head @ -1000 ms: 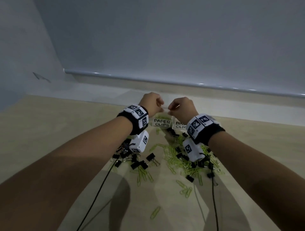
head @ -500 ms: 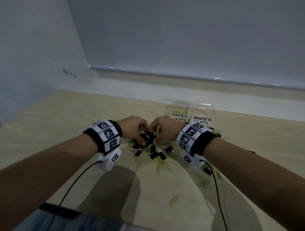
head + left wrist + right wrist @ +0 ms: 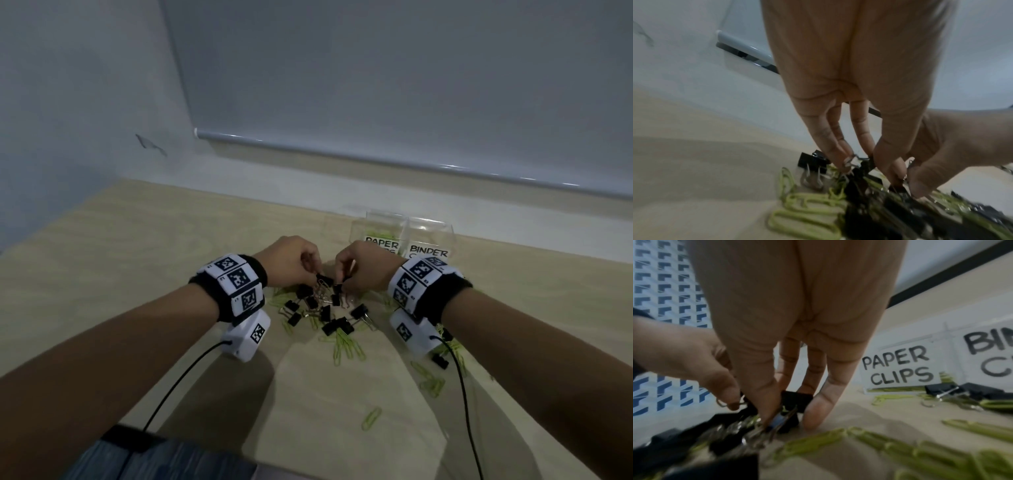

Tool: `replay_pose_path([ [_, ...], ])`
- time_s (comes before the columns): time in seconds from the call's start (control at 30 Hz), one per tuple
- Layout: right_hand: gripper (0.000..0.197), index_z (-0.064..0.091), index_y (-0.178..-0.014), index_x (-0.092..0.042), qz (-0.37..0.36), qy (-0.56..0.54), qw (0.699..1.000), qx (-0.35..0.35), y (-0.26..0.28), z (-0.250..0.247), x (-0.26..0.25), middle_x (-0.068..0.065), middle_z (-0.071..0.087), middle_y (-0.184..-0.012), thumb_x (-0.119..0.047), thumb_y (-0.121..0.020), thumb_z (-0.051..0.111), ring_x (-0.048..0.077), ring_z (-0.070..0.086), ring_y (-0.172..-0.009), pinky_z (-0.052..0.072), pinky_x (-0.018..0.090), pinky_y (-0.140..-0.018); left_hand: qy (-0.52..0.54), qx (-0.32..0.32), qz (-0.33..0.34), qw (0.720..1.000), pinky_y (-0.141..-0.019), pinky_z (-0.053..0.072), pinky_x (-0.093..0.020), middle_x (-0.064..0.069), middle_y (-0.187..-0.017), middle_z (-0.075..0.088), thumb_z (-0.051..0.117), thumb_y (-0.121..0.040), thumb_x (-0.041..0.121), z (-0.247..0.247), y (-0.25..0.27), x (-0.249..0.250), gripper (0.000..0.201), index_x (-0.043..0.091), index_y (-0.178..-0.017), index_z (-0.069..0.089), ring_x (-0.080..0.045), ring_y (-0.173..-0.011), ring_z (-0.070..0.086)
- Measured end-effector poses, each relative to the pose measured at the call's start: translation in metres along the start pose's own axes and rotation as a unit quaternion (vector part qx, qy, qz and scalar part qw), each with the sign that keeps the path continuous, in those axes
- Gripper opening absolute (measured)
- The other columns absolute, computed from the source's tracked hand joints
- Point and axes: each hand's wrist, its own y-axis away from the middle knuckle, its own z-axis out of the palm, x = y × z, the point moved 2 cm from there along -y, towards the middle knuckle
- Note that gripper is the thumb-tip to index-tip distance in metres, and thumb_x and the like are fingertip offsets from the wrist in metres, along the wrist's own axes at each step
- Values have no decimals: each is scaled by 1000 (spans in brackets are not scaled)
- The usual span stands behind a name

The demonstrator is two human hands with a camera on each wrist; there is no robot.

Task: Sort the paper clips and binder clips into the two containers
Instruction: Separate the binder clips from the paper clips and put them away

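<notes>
Table (image 3: pixel 137 274) under both hands, pale wood. Two clear containers just beyond right hand, side by side: PAPER CLIPS container (image 3: pixel 382 240), BINDER CLIPS container (image 3: pixel 430 245) to its right. Left hand (image 3: pixel 291 262) fingers curled, pinching binder clip wire handle (image 3: pixel 854 160). Right hand (image 3: pixel 363 269) pinching black binder clip (image 3: pixel 795 400) off pile. Black binder clips (image 3: pixel 337 325) and green paper clips (image 3: pixel 346 346) scattered below hands, between wrists.
</notes>
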Motion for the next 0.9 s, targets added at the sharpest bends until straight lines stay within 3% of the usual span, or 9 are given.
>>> replay_pose_path([
  [0.07, 6, 70, -80, -11, 4, -15, 999, 30, -3, -10, 2, -1, 69, -81, -7, -75, 70, 15, 66, -81, 52, 22, -69, 42, 24, 1, 999, -69, 51, -21, -1, -82, 71, 73, -76, 5, -11, 0, -4, 13, 18, -76, 69, -10, -71, 63],
  [0.17, 10, 69, -81, -10, 5, -24, 996, 84, -14, -26, 0, 3, 70, -88, -1, -79, 64, 19, 67, -87, 56, 29, -78, 100, 87, -16, 991, -72, 57, -31, -6, -73, 69, 68, -77, -4, -31, -1, -17, 17, 13, -74, 68, -17, -66, 65],
  [0.27, 22, 70, -93, -11, -4, 62, 995, 76, -28, -25, -7, 7, 69, -103, 1, -83, 56, 21, 64, -96, 53, 29, -83, 104, 120, -34, 987, -74, 58, -35, -2, -72, 67, 68, -78, -4, -42, -1, -26, 20, 16, -74, 65, -16, -64, 65],
  [0.4, 31, 68, -104, -19, -27, 143, 989, 30, -34, -10, -9, 5, 58, -117, 0, -84, 55, 24, 56, -107, 48, 34, -84, 6, 6, -17, 1000, -69, 50, -24, 6, -85, 65, 77, -77, 15, -27, 5, -16, 14, 20, -87, 68, -10, -73, 62],
  [0.5, 28, 67, -107, -18, -66, 118, 991, -13, -27, -2, -14, 6, 55, -112, -7, -85, 55, 23, 54, -102, 42, 29, -78, -79, -60, 0, 995, -61, 42, -17, 9, -90, 59, 81, -73, 29, -10, 10, -7, 29, 19, -98, 69, -9, -78, 56],
  [0.67, 25, 67, -109, -11, -71, 139, 987, -41, -22, 4, -17, 12, 58, -109, -16, -86, 58, 28, 57, -99, 50, 36, -83, -97, -78, -15, 992, -58, 40, -17, 10, -83, 54, 85, -68, 27, -4, 9, -5, 40, 18, -102, 67, -12, -78, 54],
  [0.77, 17, 70, -96, -14, -73, 120, 990, -30, -20, 2, -11, 7, 65, -97, -13, -81, 63, 24, 62, -91, 53, 34, -77, -94, -83, -15, 992, -67, 46, -22, 5, -88, 59, 86, -67, 21, -5, 10, -4, 42, 16, -104, 66, -15, -82, 57],
  [0.9, 24, 65, -106, -22, -81, 100, 991, -30, -15, 3, -8, -2, 53, -96, -14, -83, 64, 18, 55, -88, 48, 31, -76, -116, -75, 9, 990, -59, 40, -15, 7, -84, 55, 84, -70, 20, -1, 13, -3, 36, 16, -102, 68, -11, -77, 53],
])
